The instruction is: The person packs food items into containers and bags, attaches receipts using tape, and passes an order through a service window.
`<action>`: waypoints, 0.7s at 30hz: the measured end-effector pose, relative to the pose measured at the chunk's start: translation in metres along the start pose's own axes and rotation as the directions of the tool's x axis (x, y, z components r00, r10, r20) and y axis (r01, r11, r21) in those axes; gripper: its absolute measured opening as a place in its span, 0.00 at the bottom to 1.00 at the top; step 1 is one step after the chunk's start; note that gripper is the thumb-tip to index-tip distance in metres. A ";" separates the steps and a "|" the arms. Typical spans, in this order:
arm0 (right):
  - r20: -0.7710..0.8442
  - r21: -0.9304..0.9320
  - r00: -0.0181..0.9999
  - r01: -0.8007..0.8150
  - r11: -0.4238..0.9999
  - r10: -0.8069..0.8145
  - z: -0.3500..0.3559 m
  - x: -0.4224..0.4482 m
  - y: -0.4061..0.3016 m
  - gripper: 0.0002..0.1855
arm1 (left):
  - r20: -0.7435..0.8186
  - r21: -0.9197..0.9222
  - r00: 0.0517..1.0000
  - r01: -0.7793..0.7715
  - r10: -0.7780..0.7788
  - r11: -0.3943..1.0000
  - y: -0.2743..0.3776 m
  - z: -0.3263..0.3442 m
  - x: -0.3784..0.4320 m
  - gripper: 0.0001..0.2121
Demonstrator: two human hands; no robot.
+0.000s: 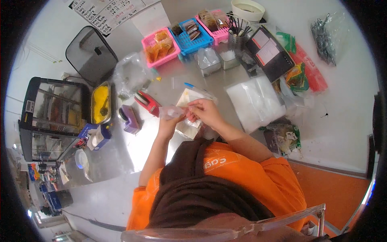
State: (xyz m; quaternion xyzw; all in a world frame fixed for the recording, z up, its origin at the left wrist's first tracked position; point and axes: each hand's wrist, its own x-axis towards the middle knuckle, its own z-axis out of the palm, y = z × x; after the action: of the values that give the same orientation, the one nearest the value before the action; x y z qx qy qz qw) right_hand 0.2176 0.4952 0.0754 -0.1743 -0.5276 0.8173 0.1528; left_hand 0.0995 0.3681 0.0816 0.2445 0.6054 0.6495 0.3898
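My left hand (171, 124) is closed on a small clear plastic bag (170, 112) whose pale contents I cannot make out. Beside it, my right hand (204, 113) has its thumb and fingertips pinched near the bag's gathered end; a thin thing between them is too small to name. Beneath both hands lie cream-coloured papers or a pad (189, 131), with a blue pen (190, 85) just beyond. A red tape dispenser (147, 103) and a purple tape dispenser (130, 119) stand to the left of my left hand.
Pink (161, 62) and blue (196, 45) plastic baskets hold small packets at the back. Metal containers (208, 63) stand before them. A stack of clear plastic bags (255, 101) lies right. At left are a metal tray of yellow food (100, 104) and a glass-fronted cabinet (54, 118).
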 end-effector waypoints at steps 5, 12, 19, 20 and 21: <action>-0.037 -0.541 0.935 0.278 0.794 -0.353 0.003 -0.003 0.009 0.04 | 0.012 0.191 0.993 -0.118 0.118 0.975 0.001 0.004 -0.005 0.06; 0.280 0.057 0.960 -0.011 0.998 -0.005 0.003 -0.027 0.001 0.04 | -0.184 0.057 0.982 -0.038 0.048 0.998 0.000 -0.017 -0.047 0.09; 0.078 -0.016 0.997 0.011 1.000 -0.009 0.034 0.049 -0.004 0.08 | -0.407 -0.282 0.914 -0.118 -0.007 0.952 -0.006 -0.081 -0.144 0.07; 0.002 -0.251 0.996 0.083 0.964 -0.085 0.042 0.076 0.002 0.10 | -0.414 -0.278 0.910 -0.139 0.012 0.950 -0.014 -0.092 -0.157 0.07; 0.040 -0.365 0.997 0.069 0.928 -0.058 0.049 0.109 0.026 0.13 | -0.414 -0.272 0.910 -0.154 0.029 0.950 -0.017 -0.099 -0.166 0.07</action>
State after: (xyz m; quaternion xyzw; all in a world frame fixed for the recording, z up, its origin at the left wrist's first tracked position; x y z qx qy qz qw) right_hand 0.0968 0.4926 0.0565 -0.1708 -0.6783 0.7016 0.1363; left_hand 0.1205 0.1754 0.0761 0.0715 0.5555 0.7876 0.2571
